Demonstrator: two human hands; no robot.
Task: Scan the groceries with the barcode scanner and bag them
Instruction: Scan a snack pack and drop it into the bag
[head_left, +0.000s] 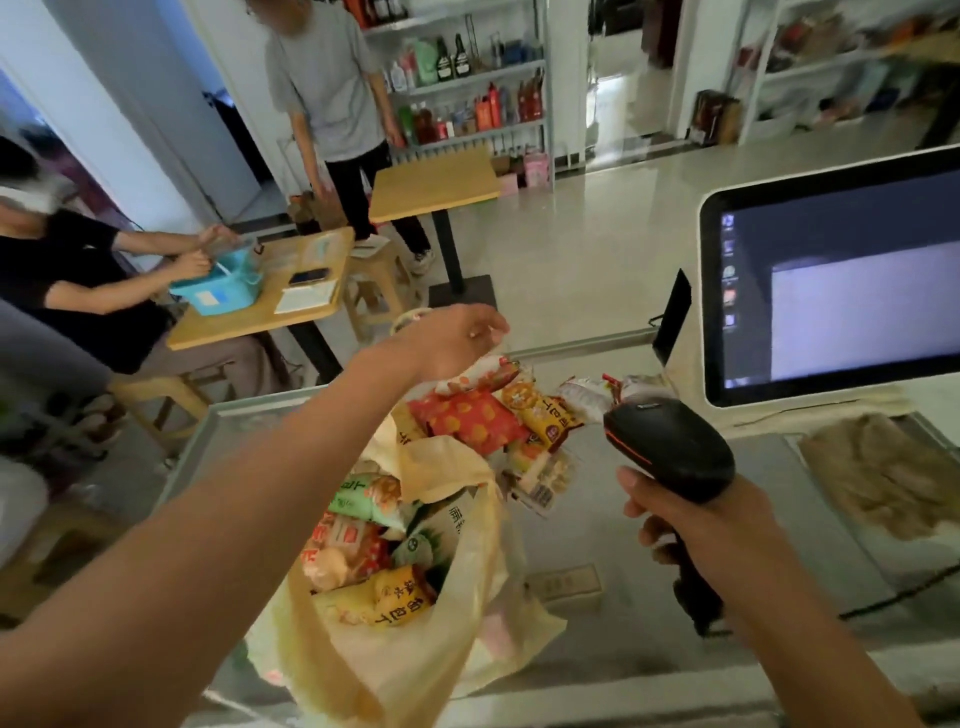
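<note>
My right hand grips the handle of a black barcode scanner with orange trim, its head pointing toward a pile of snack packets on the glass counter. My left hand reaches out over the far end of that pile, fingers bent down just above a white and red packet. Whether it holds the packet is hidden by the hand. An open yellow plastic bag stands in front of me under my left forearm, with several packets inside.
A white-framed monitor stands at the right, a crumpled beige cloth below it. Past the counter are wooden tables, stools, a seated person with a blue basket, a standing person and product shelves.
</note>
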